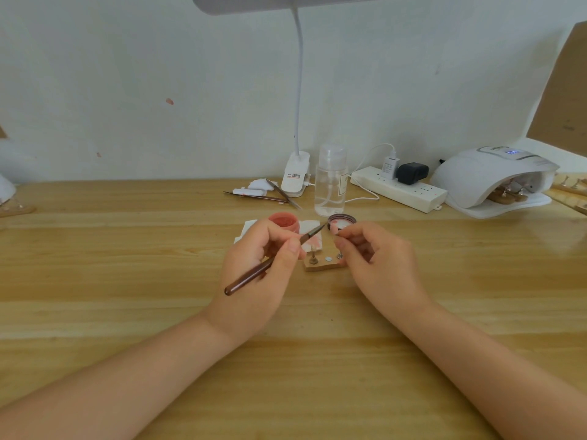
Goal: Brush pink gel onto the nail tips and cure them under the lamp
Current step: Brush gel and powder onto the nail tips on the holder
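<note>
Centrally, the left hand (254, 268) pinched a dark brown brush (273, 260), its tip reaching a pink nail tip (334, 229) pinched by the right hand (374, 262) above a small wooden holder block (322, 265). Behind sat an open pink gel jar (283, 221). Right, on the pale wooden table (127, 249), a white curing lamp (492, 176) stood against the white wall (158, 74).

Gel jar (283, 222): pink. Brush (273, 262): dark brown handle. Table (127, 249): light wood with lengthwise grain bands. Curing lamp (489, 177): white. Power strip (398, 188): white. Adapter (412, 173): black.
</note>
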Demonstrator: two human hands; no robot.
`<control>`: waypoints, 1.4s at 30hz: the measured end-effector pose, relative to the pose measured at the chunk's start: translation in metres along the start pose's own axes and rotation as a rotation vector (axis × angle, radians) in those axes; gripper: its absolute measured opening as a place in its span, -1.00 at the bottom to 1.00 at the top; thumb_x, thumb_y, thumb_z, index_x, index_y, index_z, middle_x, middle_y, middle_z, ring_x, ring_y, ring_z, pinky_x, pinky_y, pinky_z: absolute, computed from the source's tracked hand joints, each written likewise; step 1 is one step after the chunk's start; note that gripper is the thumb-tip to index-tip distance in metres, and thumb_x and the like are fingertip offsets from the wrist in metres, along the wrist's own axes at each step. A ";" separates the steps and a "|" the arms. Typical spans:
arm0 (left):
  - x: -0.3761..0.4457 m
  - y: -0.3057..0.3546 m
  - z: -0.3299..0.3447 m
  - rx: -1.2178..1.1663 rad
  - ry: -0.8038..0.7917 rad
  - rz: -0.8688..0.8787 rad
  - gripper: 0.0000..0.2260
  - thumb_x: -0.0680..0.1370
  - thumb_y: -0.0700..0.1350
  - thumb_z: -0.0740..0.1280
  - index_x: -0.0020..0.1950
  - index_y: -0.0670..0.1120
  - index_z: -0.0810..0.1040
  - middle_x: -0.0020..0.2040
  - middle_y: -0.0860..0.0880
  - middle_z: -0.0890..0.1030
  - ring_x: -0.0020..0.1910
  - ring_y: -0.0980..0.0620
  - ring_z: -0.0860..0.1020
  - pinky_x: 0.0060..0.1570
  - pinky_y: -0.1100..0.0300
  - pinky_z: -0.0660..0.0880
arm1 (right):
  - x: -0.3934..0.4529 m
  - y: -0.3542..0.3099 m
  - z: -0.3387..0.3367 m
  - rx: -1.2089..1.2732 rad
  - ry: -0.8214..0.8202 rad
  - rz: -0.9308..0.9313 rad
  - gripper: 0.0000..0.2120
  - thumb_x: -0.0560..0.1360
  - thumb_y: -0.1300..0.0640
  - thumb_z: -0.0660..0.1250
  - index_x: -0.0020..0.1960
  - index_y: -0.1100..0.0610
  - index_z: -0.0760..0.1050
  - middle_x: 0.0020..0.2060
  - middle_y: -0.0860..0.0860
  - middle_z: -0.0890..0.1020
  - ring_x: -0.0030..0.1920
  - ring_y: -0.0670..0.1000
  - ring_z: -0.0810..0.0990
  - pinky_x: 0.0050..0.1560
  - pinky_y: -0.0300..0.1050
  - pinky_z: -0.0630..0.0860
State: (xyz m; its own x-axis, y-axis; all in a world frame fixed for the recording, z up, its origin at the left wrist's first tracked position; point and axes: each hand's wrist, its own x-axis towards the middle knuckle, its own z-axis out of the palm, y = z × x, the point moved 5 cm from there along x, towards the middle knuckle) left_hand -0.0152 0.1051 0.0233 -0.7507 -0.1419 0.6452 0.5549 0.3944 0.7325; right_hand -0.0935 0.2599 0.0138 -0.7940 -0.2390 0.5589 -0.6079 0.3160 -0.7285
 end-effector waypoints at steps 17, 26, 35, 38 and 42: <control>-0.002 0.004 -0.005 -0.007 0.073 -0.017 -0.90 0.51 -0.15 0.26 -0.21 -0.02 0.48 -0.26 0.05 0.65 -0.25 0.20 0.59 -0.18 0.37 0.49 | 0.000 0.006 0.000 0.205 0.026 0.112 -0.77 0.42 0.25 0.44 -0.16 -0.08 0.54 -0.35 -0.13 0.63 -0.30 -0.09 0.62 -0.26 -0.33 0.53; 0.000 0.002 -0.007 -0.018 0.073 -0.004 -0.93 0.49 0.02 0.28 -0.13 0.20 0.54 -0.13 0.14 0.66 0.02 0.14 0.61 0.02 0.25 0.51 | 0.002 0.000 -0.003 0.127 0.043 0.012 -0.64 0.44 0.25 0.44 -0.21 -0.25 0.55 -0.26 -0.07 0.64 -0.26 0.01 0.63 -0.18 -0.12 0.57; -0.001 0.000 0.001 -0.005 -0.022 0.027 -0.89 0.50 -0.03 0.32 -0.02 0.17 0.56 0.03 0.06 0.66 0.07 -0.06 0.62 0.11 0.03 0.53 | 0.002 0.006 0.001 0.207 0.003 0.075 -0.76 0.47 0.26 0.40 -0.13 -0.11 0.55 -0.27 -0.08 0.65 -0.24 -0.07 0.64 -0.14 -0.13 0.60; -0.002 0.003 0.001 0.033 -0.023 0.053 -0.85 0.50 -0.13 0.36 -0.05 0.13 0.56 0.00 0.12 0.66 0.10 0.07 0.60 0.09 0.25 0.50 | 0.001 0.005 0.001 0.218 -0.001 0.059 -0.74 0.48 0.26 0.38 -0.13 -0.12 0.55 -0.27 -0.08 0.66 -0.24 -0.08 0.64 -0.15 -0.13 0.60; -0.003 0.009 0.002 0.085 -0.019 0.077 -0.79 0.48 -0.20 0.35 -0.05 0.13 0.52 -0.04 0.32 0.62 0.07 0.30 0.56 0.00 0.50 0.40 | 0.000 0.006 0.000 0.226 0.017 0.061 -0.77 0.47 0.27 0.39 -0.12 -0.08 0.57 -0.26 -0.09 0.66 -0.24 -0.09 0.65 -0.15 -0.16 0.60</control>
State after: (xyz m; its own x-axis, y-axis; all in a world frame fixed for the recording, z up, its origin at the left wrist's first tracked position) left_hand -0.0085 0.1113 0.0275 -0.7142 -0.0917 0.6939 0.5791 0.4795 0.6593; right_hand -0.0974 0.2614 0.0095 -0.8305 -0.2097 0.5161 -0.5452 0.1158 -0.8303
